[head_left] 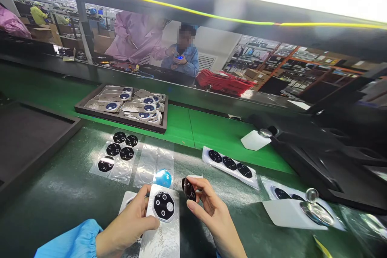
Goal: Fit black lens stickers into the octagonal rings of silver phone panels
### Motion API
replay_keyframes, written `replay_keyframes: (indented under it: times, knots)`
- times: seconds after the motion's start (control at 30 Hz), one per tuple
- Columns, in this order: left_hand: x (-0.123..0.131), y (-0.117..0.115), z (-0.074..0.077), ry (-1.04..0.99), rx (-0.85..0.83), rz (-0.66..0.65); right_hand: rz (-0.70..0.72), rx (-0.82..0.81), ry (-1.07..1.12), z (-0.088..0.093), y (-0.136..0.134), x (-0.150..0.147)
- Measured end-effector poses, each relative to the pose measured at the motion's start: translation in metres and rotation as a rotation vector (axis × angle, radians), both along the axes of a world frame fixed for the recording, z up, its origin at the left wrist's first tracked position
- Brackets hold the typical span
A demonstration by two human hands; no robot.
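Observation:
My left hand, in a blue sleeve, grips a silver phone back cover by its left edge; the cover carries a black octagonal camera module. My right hand pinches a small black octagonal lens piece between thumb and fingers, just right of the cover's top. A blue round film tab lies just above the cover. Several more black lens pieces lie on clear film to the upper left, and a white strip to the right holds three.
A dark tray of stacked silver covers sits on the green belt. A white dispenser bottle and a second one stand at right beside a black machine. Two people work across the line at the back.

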State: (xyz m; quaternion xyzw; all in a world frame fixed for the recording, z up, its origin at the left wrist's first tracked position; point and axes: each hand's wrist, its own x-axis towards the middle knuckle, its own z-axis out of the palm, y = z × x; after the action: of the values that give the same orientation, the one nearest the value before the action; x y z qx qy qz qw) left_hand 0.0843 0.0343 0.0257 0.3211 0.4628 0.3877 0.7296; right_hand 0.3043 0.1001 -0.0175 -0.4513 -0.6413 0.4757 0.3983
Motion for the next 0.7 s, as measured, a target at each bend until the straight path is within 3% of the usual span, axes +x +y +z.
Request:
replay_keyframes:
  times: [0.47, 0.7]
  knots:
    - [-0.001, 0.000, 0.003, -0.015, -0.023, -0.013, -0.019, 0.017, -0.036, 0.012, 0.000, -0.003]
    - [0.002, -0.003, -0.005, -0.007, 0.045, 0.014, 0.100, 0.283, -0.218, 0.023, -0.019, -0.016]
